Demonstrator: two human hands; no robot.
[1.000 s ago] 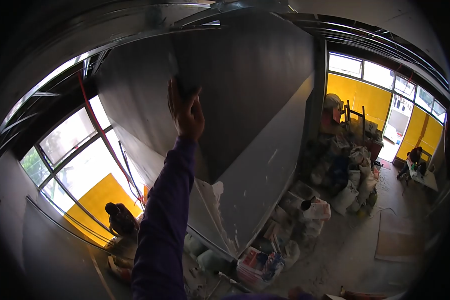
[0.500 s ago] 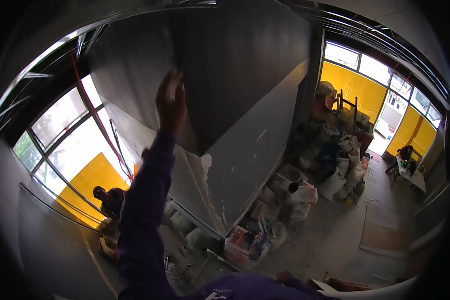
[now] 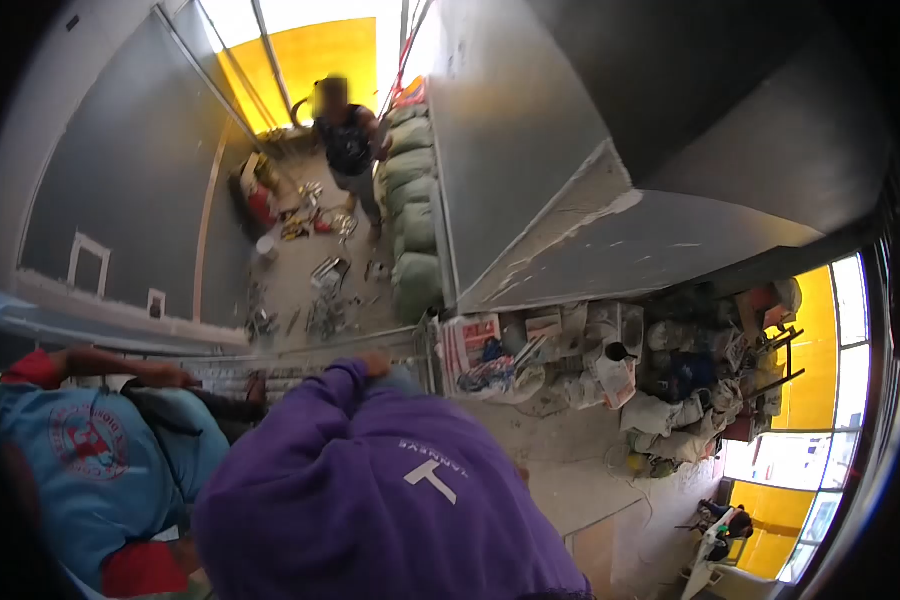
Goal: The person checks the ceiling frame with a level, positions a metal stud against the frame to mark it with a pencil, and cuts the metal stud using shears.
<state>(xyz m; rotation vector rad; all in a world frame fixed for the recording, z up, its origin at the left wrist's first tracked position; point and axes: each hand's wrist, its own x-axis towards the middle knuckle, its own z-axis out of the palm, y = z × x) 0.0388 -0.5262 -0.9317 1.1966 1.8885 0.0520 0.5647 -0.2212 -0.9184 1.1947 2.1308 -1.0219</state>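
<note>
My left hand (image 3: 375,364) is low in front of my chest, at the end of a purple sleeve (image 3: 335,380). It lies beside or on a patch of blue-grey cloth (image 3: 400,380) that looks like trouser leg. The fingers are too small and dim to make out, and nothing held shows. Of my right hand (image 3: 522,471) only a sliver of skin appears at the right edge of my purple sweatshirt (image 3: 370,500); its fingers are hidden. Beyond my hands stands a grey boxed-in panel structure (image 3: 540,190) with a rough, whitish filled seam (image 3: 580,205).
A person in a blue shirt (image 3: 100,450) is close on my left. Another person (image 3: 345,140) stands beyond, near stacked green sacks (image 3: 415,215) and scattered tools (image 3: 325,225). Filled bags (image 3: 670,420) and debris line the right. Farther right, someone is by a table (image 3: 715,550).
My left arm, raised toward the grey panels before, is now down by my body. The view has tilted and turned left, bringing the person in blue into sight.
</note>
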